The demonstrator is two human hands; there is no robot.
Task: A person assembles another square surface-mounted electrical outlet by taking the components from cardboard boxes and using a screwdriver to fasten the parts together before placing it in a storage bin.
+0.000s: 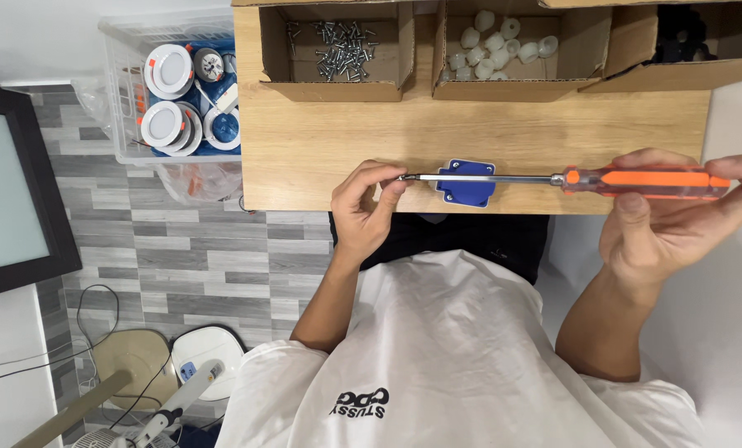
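Right hand (678,220) grips a long orange-handled steel screwdriver (553,178) — left hand (367,207) fingers pinch its tip, above a blue plastic square part (465,189).

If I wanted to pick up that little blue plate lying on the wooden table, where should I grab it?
Probably by its two long edges, pinching from above. The blue plate lies flat near the table edge, with the screwdriver shaft crossing over it, so come from the near side, under the shaft, clear of the left hand.

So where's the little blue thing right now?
In the head view, the blue plastic piece lies on the wooden table near its front edge, under the screwdriver shaft, between the left hand and right hand.
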